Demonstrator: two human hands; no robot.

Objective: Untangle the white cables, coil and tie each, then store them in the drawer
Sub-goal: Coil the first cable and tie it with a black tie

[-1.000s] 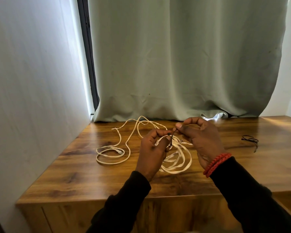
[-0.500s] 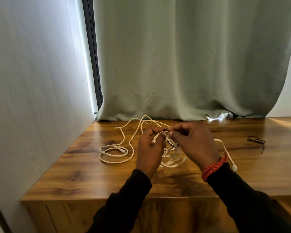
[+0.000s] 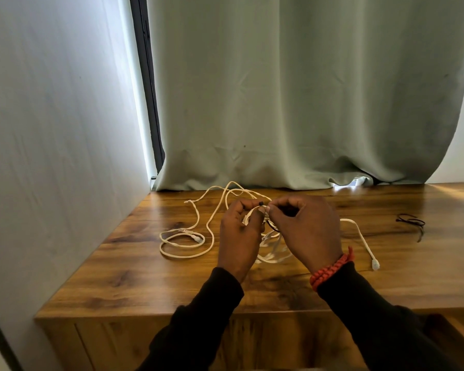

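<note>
Since a second ago a plug end [image 3: 375,264] has swung out right of my grip. My left hand [image 3: 239,231] holds the white coil [image 3: 272,250]; my right hand [image 3: 306,228] pinches a dark tie [image 3: 271,224] at it. Loose white cable [image 3: 182,239] lies left on the wooden top [image 3: 145,285].

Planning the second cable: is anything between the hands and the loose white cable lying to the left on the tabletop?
Nothing visible. The loose white cable lies in the open on the tabletop, left of the left hand, with bare wood between.
</note>
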